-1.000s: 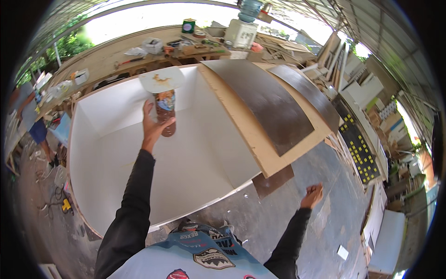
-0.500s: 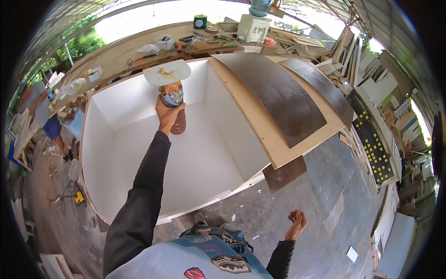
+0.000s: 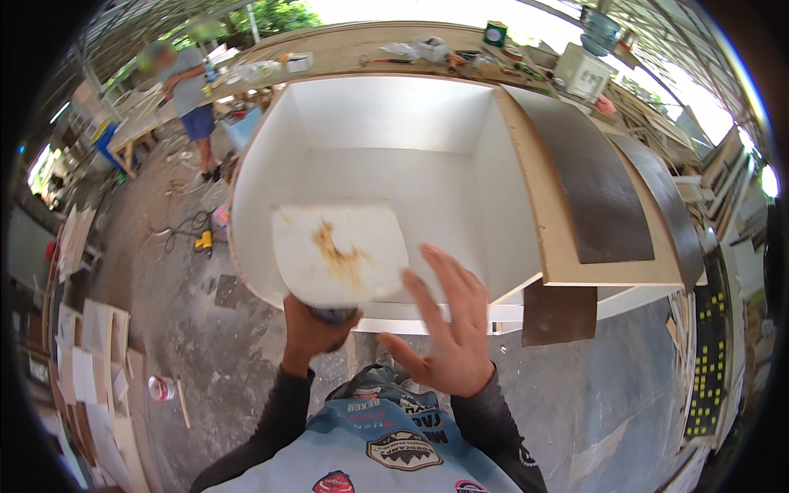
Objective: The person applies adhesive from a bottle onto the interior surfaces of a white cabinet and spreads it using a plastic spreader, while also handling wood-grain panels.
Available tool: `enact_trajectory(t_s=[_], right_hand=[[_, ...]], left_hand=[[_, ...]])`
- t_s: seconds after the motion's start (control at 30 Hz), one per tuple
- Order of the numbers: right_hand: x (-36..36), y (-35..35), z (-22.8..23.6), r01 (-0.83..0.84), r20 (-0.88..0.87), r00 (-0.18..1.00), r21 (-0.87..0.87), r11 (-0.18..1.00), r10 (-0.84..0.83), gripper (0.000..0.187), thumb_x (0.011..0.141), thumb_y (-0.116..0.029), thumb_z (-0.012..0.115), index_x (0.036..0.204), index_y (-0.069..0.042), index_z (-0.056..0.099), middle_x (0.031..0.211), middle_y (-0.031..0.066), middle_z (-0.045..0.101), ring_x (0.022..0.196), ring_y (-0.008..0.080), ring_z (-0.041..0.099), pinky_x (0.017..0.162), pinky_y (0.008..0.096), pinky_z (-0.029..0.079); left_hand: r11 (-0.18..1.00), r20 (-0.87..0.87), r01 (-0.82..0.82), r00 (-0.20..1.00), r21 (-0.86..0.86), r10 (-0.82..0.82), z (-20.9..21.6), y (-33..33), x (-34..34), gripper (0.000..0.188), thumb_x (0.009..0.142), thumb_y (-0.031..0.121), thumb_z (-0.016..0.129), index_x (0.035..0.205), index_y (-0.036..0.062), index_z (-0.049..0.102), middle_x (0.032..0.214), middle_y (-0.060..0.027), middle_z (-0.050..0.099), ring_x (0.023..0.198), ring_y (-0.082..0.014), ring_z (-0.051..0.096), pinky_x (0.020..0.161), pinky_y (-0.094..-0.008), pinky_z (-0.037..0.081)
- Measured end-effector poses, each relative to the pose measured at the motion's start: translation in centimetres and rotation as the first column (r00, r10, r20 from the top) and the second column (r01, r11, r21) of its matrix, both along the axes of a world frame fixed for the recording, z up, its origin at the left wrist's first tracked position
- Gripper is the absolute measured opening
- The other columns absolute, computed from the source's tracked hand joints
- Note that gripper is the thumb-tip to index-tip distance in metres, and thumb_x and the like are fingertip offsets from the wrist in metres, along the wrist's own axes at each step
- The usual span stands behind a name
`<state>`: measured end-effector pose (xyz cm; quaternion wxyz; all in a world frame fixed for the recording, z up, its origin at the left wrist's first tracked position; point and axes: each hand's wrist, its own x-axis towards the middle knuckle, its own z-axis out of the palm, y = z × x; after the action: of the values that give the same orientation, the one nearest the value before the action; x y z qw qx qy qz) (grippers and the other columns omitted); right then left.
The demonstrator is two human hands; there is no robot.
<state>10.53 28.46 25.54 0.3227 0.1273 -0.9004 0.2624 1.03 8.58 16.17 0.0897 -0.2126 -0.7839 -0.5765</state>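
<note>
My left hand [image 3: 308, 337] is wrapped round a plastic bottle [image 3: 334, 314] and holds it close in front of my body. On top of the bottle rests a thin white panel [image 3: 370, 255] with rounded corners and a yellow-brown smear in its middle; it hides most of the bottle. Beside the panel's right edge, my right hand [image 3: 450, 337] is open with its fingers spread, slightly blurred. Whether its fingertips touch the panel I cannot tell. Beyond both hands lies a large white open box [image 3: 394, 172], with bare inner walls.
Dark brown sheets [image 3: 579, 177] lie on a wooden panel [image 3: 530, 197] at the box's right. Behind it runs a workbench [image 3: 353, 45] with tools. A person [image 3: 187, 90] stands at far left. A yellow power tool [image 3: 204, 241] and a small tub [image 3: 161, 388] are on the floor.
My left hand has drawn the bottle and panel back from over the box toward my body. My right hand has risen beside the panel and spread its fingers. The view has turned left.
</note>
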Motion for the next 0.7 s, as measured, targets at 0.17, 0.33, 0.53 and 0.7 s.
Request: enact_trajectory(t_s=[0.17,0.33,0.53,0.7], right_hand=[[-1.7,-3.0,-4.4,-0.375,0.219,0.909,0.056,0.925,0.355,0.087,0.064,-0.011,0.078,0.143,-0.01,0.044,0.145,0.0147,0.043,0.127,0.0323,0.046,0.102,0.0455,0.038],[-1.7,-6.1,-8.2,-0.452,0.218,0.844,-0.199,0.869,0.489,0.065,0.069,-0.008,0.076,0.131,-0.006,0.056,0.13,0.0141,0.056,0.115,0.0304,0.055,0.091,0.0442,0.044],[-3.2,-0.8,-15.2,0.49,0.018,0.869,-0.163,0.856,-0.494,0.038,0.09,-0.011,0.063,0.126,-0.002,0.058,0.117,0.0158,0.064,0.101,0.0261,0.059,0.089,0.0405,0.046],[-7.6,1.5,-13.9,-0.043,-0.046,0.999,-0.972,-0.231,0.004,0.045,0.098,-0.028,0.055,0.133,-0.001,0.05,0.13,0.01,0.057,0.119,0.022,0.053,0.1,0.0404,0.043]], left_hand=[[0.998,0.225,-0.018,0.974,-0.063,0.032,-3.5,-5.3,8.0,0.061,0.058,0.016,0.086,0.112,0.0006,0.062,0.102,-0.0143,0.071,0.094,-0.0237,0.07,0.083,-0.0353,0.055],[0.969,0.236,-0.082,0.962,-0.235,0.139,-4.1,-8.7,10.2,0.064,0.056,0.02,0.087,0.108,-0.0013,0.057,0.094,-0.0174,0.069,0.087,-0.0306,0.07,0.077,-0.0368,0.055],[0.916,0.23,-0.154,0.94,-0.371,0.251,-4.2,-12.4,8.5,0.069,0.052,0.025,0.09,0.107,-0.0016,0.057,0.092,-0.0186,0.068,0.086,-0.0348,0.069,0.075,-0.0403,0.054],[0.918,0.195,-0.112,0.961,-0.38,0.198,-2.1,-14.8,3.9,0.07,0.05,0.025,0.089,0.107,-0.0005,0.056,0.091,-0.0194,0.067,0.084,-0.0373,0.068,0.072,-0.041,0.053]])
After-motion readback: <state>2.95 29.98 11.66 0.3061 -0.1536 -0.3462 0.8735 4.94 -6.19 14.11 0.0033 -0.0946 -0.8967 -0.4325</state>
